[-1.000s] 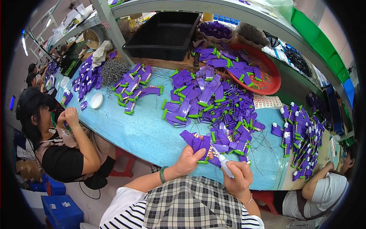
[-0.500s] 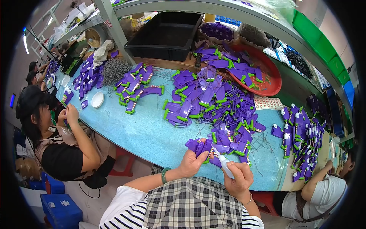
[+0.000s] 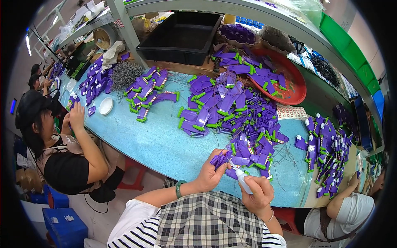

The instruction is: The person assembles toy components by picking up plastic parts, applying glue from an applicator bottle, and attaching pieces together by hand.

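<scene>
The left hand's (image 3: 210, 172) thumb and fingers are pinched around a purple part (image 3: 221, 160), held just above the table near the person; whether it is one piece or several, I can't tell. The right hand's (image 3: 259, 192) fingers are wrapped round a white bottle (image 3: 242, 178), its thin nozzle pointing at the part — too small to tell whether the tip touches.

The part looks like smooth, thin plastic: probably light and stiff, a little slippery, and its narrow bits may snap if bent. Its flat edges seem the best hold, keeping fingertips clear of the nozzle. The bottle looks soft-walled and light, so it is best taken round the body — a hard squeeze could spill it.

Just beyond lies the pile (image 3: 227, 99) of similar parts with green ends, thin wires straggling out. Behind it are a sticker sheet (image 3: 291, 112) and a red basin (image 3: 301, 91); farther left on the blue table (image 3: 165, 151) sits a white dish (image 3: 106, 106).
</scene>
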A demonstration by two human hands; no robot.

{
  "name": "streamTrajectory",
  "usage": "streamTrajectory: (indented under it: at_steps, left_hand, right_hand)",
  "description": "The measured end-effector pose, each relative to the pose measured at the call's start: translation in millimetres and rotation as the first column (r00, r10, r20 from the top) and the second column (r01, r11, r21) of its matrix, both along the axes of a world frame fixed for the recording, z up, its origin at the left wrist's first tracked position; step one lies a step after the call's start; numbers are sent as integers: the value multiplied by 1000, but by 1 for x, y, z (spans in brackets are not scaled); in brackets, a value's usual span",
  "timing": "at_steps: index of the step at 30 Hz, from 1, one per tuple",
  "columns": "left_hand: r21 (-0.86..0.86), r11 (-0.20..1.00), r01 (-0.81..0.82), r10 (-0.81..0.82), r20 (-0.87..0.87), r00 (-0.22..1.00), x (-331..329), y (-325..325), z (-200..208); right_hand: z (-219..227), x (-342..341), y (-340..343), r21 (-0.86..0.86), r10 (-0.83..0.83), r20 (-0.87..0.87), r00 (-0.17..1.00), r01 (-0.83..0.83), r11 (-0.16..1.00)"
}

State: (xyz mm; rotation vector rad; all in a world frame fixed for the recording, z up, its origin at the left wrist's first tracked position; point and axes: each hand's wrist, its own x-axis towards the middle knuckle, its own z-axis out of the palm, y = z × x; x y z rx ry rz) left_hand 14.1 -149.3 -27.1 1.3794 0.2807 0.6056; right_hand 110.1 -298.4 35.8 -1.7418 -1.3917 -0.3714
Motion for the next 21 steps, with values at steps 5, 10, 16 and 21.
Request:
streamTrajectory:
  at_steps: [5, 10, 16, 21]
  left_hand:
    - [7, 999, 42, -42, -22, 999, -3, 3, 0]
    - [-165, 978, 126, -133, -35, 990, -6, 21, 4]
    - [-119, 981, -151, 141, -91, 986, 3, 138, 2]
    - [647, 587, -486, 732, -168, 661, -21, 307, 1]
  right_hand:
    - [0, 3, 3, 29, 45, 35, 998, -46, 999]
    - [-3, 2, 9, 52, 35, 4, 999, -35, 998]
    - [-5, 5, 3, 61, -18, -24, 1000, 19, 998]
    - [-7, 6, 2, 63, -29, -72, 997, 34, 997]
